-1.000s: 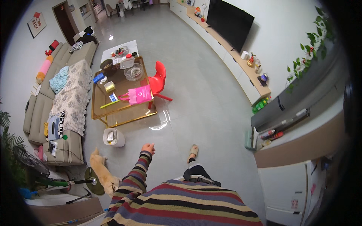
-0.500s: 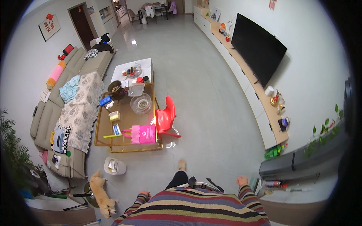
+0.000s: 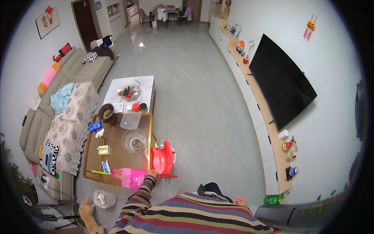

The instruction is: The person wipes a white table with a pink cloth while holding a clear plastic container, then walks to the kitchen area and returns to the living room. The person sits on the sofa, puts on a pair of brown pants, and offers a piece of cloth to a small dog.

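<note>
My left hand (image 3: 153,174) reaches forward to the near right corner of the glass-topped coffee table (image 3: 117,128). It is between the right edge of a pink bag (image 3: 134,178) and the near side of a small red chair (image 3: 161,159). The fingers are too small and partly hidden to tell whether they grip either one. Beside my body on the right, my right hand (image 3: 240,201) hangs with its fingers curled in and nothing visible in them. Next to the bag lie a green stick-like thing (image 3: 100,172) and a blue-and-white packet (image 3: 106,166).
On the table stand a clear round bowl (image 3: 134,141), a plastic box (image 3: 130,121), a dark pot (image 3: 106,112) and a yellow tissue pack (image 3: 103,150). A white bin (image 3: 105,199) and a dog (image 3: 89,218) are at the near left. A sofa (image 3: 37,128) lines the left, a TV cabinet (image 3: 265,140) the right.
My view has moved nearer the table and its near end. The left hand has gone from my side out to the bag and chair. My right hand stays by my side, curled.
</note>
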A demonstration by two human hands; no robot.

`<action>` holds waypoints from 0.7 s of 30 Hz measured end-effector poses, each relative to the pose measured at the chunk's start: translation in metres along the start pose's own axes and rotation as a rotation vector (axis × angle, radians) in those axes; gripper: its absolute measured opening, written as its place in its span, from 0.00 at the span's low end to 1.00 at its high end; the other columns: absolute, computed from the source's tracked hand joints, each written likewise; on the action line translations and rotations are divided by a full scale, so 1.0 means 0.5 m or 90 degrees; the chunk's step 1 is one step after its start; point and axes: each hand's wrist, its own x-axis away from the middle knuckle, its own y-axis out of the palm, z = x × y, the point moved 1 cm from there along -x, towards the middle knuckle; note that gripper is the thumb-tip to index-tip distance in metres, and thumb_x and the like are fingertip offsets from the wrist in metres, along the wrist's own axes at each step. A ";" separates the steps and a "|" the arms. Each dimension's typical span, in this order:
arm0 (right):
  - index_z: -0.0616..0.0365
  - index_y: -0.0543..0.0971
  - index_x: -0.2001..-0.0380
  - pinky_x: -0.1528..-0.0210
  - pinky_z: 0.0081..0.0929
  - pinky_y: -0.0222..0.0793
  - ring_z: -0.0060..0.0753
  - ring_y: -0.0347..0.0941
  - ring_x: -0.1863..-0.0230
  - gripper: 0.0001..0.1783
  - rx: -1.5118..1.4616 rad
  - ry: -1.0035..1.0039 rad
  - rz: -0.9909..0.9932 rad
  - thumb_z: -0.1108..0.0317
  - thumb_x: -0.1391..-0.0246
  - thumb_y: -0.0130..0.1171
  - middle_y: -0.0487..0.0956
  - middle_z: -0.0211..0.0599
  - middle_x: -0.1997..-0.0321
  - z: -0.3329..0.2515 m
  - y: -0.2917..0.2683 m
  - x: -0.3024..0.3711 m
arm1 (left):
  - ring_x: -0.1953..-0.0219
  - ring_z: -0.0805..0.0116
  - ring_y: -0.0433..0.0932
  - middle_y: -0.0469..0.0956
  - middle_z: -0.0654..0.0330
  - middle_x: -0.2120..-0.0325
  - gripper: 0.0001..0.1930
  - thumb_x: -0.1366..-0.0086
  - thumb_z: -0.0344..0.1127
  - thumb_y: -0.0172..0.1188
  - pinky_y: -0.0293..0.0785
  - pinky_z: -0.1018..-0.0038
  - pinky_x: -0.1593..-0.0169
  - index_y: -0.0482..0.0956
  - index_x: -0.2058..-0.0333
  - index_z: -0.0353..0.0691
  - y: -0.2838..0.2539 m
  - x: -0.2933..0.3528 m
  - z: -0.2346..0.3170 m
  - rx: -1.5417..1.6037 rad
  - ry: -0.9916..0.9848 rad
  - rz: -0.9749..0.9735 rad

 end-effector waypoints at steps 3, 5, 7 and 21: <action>0.56 0.83 0.68 0.65 0.44 0.75 0.46 0.80 0.68 0.18 0.908 -0.146 0.070 0.54 0.43 0.53 0.83 0.46 0.68 0.179 -0.389 -0.124 | 0.87 0.66 0.74 0.77 0.55 0.83 0.13 0.34 0.38 0.55 0.72 0.69 0.82 0.73 0.73 0.35 0.280 -0.179 0.223 0.138 0.044 -0.088; 0.55 0.83 0.70 0.64 0.45 0.75 0.47 0.80 0.67 0.19 0.560 0.054 0.033 0.52 0.44 0.52 0.83 0.47 0.68 0.092 -0.181 -0.239 | 0.86 0.67 0.74 0.75 0.56 0.84 0.13 0.33 0.40 0.56 0.72 0.68 0.82 0.73 0.74 0.37 0.124 -0.219 0.323 0.109 0.052 0.092; 0.55 0.83 0.72 0.64 0.47 0.74 0.48 0.80 0.65 0.20 0.593 0.053 -0.021 0.51 0.46 0.52 0.82 0.47 0.69 -0.005 -0.124 -0.356 | 0.86 0.65 0.74 0.76 0.55 0.83 0.12 0.33 0.40 0.56 0.73 0.66 0.81 0.75 0.71 0.38 0.053 -0.283 0.287 0.171 0.092 0.125; 0.58 0.76 0.49 0.56 0.25 0.74 0.23 0.75 0.60 0.17 0.228 -0.501 -0.441 0.64 0.39 0.58 0.79 0.32 0.60 -1.487 0.373 -0.824 | 0.80 0.51 0.75 0.78 0.51 0.73 0.09 0.34 0.37 0.56 0.73 0.54 0.76 0.77 0.62 0.38 0.139 -0.527 0.520 0.341 -0.299 0.219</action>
